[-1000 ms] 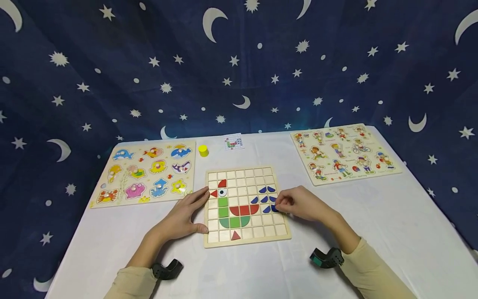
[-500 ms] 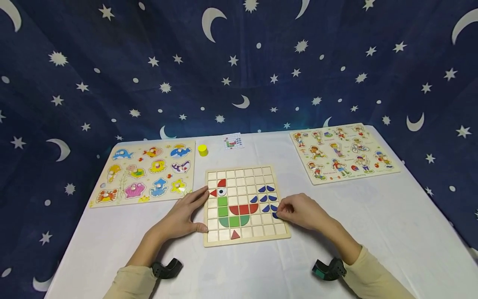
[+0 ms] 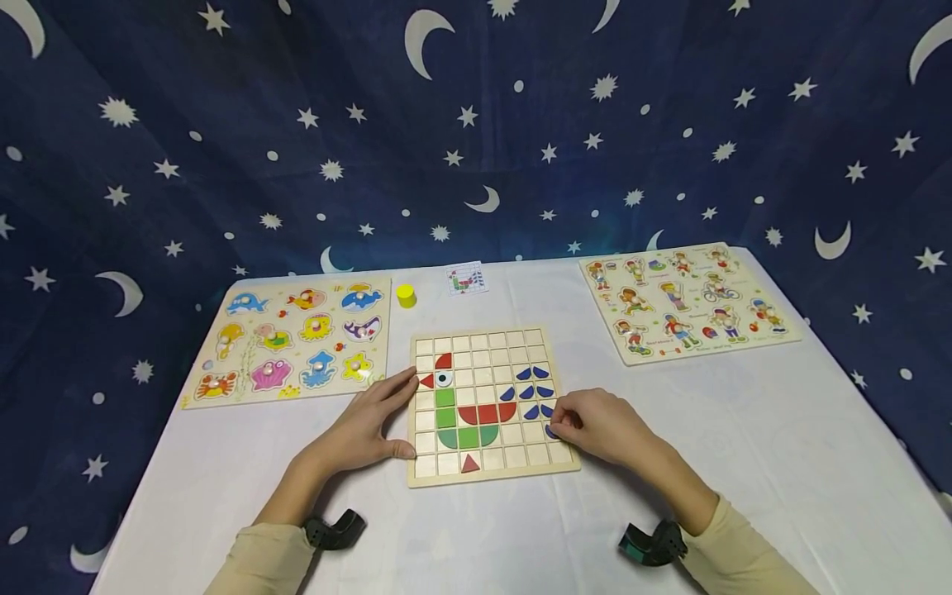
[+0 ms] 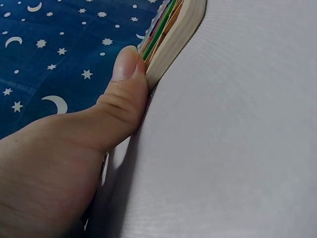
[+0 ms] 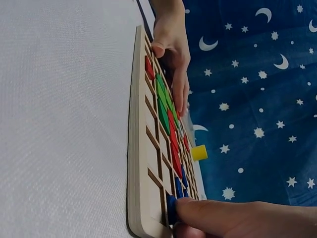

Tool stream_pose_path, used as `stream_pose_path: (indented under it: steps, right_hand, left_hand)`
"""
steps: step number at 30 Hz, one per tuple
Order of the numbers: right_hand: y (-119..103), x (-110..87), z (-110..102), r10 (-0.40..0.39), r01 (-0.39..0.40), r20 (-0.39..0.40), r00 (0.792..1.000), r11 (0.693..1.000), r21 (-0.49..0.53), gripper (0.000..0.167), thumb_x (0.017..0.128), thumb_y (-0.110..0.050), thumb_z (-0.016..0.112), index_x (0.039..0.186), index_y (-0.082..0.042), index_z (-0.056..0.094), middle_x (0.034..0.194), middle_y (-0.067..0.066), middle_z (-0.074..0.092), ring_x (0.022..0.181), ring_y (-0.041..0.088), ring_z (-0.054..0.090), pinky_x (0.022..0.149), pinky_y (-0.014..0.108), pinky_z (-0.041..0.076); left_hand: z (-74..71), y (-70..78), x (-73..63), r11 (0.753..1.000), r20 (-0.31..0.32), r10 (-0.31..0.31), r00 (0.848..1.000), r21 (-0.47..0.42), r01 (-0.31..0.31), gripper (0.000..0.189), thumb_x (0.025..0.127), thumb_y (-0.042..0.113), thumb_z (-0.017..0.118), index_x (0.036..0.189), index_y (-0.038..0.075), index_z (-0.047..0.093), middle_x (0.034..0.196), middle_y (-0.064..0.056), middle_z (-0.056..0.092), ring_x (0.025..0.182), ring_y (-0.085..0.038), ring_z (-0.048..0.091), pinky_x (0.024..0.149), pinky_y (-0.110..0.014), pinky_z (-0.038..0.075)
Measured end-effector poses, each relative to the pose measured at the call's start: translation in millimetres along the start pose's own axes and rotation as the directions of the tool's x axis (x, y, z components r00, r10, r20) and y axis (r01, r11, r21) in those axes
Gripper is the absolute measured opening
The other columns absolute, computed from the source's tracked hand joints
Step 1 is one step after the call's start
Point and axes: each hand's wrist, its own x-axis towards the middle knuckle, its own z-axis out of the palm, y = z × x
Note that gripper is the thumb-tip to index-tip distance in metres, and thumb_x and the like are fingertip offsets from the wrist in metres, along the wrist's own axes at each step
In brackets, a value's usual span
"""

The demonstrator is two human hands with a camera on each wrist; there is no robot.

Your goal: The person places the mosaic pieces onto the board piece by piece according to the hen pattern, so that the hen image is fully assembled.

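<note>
A wooden grid board [image 3: 515, 457] lies mid-table, bearing a bird pattern of flat pieces: green squares [image 3: 445, 407], red pieces [image 3: 487, 414], a red triangle [image 3: 470, 464] and several blue pieces [image 3: 531, 393]. My left hand [image 3: 363, 426] rests against the board's left edge, thumb and fingers spread; in the left wrist view its thumb [image 4: 124, 94] touches the board's side. At the right edge, my right hand [image 3: 601, 421] has thumb and finger together on a blue piece [image 5: 172, 208] in a lower right cell. That hand partly covers the piece.
A sea-animal peg puzzle [image 3: 293, 343] lies at the left, and a puzzle with figures of people [image 3: 687, 304] at the right. A yellow cylinder [image 3: 406, 296] and a small picture card [image 3: 467, 279] are behind the board. A patterned dark blue cloth [image 3: 476, 124] hangs beyond the table.
My right hand has moved a little toward me along the board's right side, and the blue piece at its fingertips now sits one cell lower. The left hand stays in place.
</note>
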Motion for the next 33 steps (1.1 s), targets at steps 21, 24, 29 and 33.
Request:
stream_pose_path:
  steps: [21,24,29,33]
  right_hand:
    - [8,4.0,-2,-0.066,0.065,0.046,0.997,0.998,0.016,0.012,0.079,-0.029,0.077,0.083,-0.024,0.067,0.067,-0.019,0.05,0.062,-0.001,0.044,0.055,0.019,0.037]
    - [11,7.4,-2,-0.054,0.052,0.035,0.998,0.998,0.039,0.009,0.081,-0.031,0.074,0.086,-0.024,0.07,0.068,-0.018,0.054,0.062,0.0,0.046,0.056,0.019,0.038]
    - [20,15.3,-2,-0.017,0.017,0.003,1.0,0.998,0.053,0.015,0.084,-0.034,0.072,0.094,-0.023,0.072,0.076,-0.016,0.06,0.068,0.002,0.051,0.062,0.021,0.043]
    - [26,20.2,-3,-0.016,0.018,-0.037,0.999,0.999,0.045,0.023,0.086,-0.037,0.069,0.102,-0.02,0.073,0.085,-0.013,0.064,0.074,0.006,0.055,0.067,0.026,0.045]
  left_hand:
    - [3.5,-1.4,-3.4,1.0,-0.004,-0.006,1.0,-0.004,0.006,0.103,0.067,0.065,0.071,0.149,0.014,0.032,0.159,0.003,0.02,0.145,-0.027,0.023,0.11,-0.055,0.028]
    - [6.3,-1.6,-3.8,1.0,-0.002,-0.005,1.0,-0.015,0.005,0.092,0.076,0.058,0.069,0.149,0.015,0.032,0.159,0.003,0.02,0.145,-0.027,0.022,0.11,-0.055,0.027]
    - [12.6,0.6,-4.5,0.998,-0.024,-0.015,1.0,-0.058,0.013,0.069,0.091,0.042,0.06,0.149,0.016,0.033,0.158,0.003,0.024,0.145,-0.025,0.023,0.112,-0.055,0.026]
    - [17.7,4.4,-3.4,0.996,-0.04,-0.02,0.999,-0.09,0.016,0.057,0.097,0.029,0.053,0.148,0.012,0.033,0.156,-0.003,0.029,0.144,-0.028,0.026,0.112,-0.053,0.026]
